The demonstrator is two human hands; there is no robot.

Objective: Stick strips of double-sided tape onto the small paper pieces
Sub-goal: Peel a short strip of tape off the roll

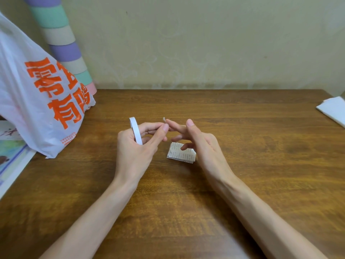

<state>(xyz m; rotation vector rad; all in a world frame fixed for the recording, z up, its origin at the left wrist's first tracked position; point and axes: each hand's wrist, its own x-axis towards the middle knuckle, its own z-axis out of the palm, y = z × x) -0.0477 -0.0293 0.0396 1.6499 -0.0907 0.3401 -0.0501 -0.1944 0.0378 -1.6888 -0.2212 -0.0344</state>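
- The wooden brown table (242,146) fills the lower half of the frame, with both bare forearms reaching in from the bottom edge.
- The left hand (136,146) is a little left of centre. Its fingers are curled round a thin white ring-shaped roll of double-sided tape (136,130), which stands on edge above the knuckles.
- The left thumb and forefinger are pressed together just right of the roll. A tiny pale tape end (164,119) sticks up beside them.
- The right hand (199,143) is just right of centre with its fingers straight and spread, thumb raised apart from the rest. It grips nothing. Its forefinger tip meets the left fingertips at the tape end, though I cannot tell whether the tape is stuck to it.
- The small stack of printed paper pieces (180,153) lies flat on the table at the centre, under the right hand's lower fingers and partly hidden by them.
- A white plastic bag with orange characters (37,101) slumps at the left of the frame.
- Behind the bag, a purple, green and beige striped roll (61,40) leans against the wall in the upper left.
- Colourful printed sheets (11,156) lie at the left edge.
- A folded white sheet (334,109) sits at the right edge.
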